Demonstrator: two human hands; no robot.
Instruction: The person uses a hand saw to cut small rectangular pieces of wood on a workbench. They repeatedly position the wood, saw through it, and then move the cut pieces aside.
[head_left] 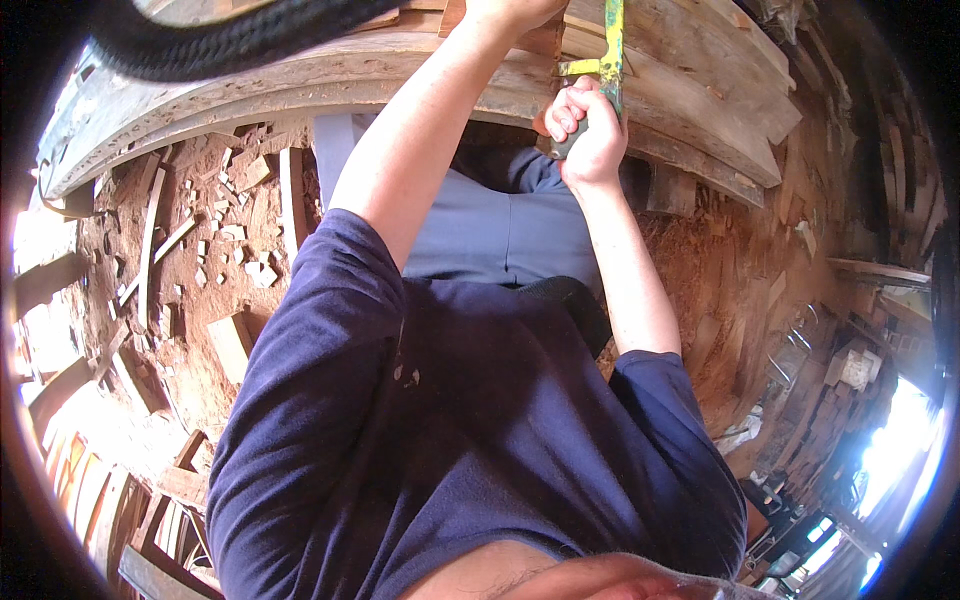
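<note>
My right hand point(592, 130) is closed around the dark, rounded handle point(570, 142) of a yellow-green bar clamp point(614, 45). The clamp's paint is worn, and its short yellow cross arm point(580, 68) juts out to the left just above my fingers. Its bar runs away from me past the top edge. My left hand point(515, 12) reaches to the top edge beside a reddish-brown wood piece point(541, 38). Most of that hand is cut off, so its fingers are hidden. Below both hands lie long, pale wooden boards point(690, 90), stacked in layers.
A thick black ribbed hose or cable point(220, 45) crosses the upper left. Wood offcuts point(258, 172) and strips point(152, 245) litter the sawdust-covered floor point(190, 350) on the left. More wood point(845, 370) is piled at the right. My grey-trousered legs point(480, 230) extend under the boards.
</note>
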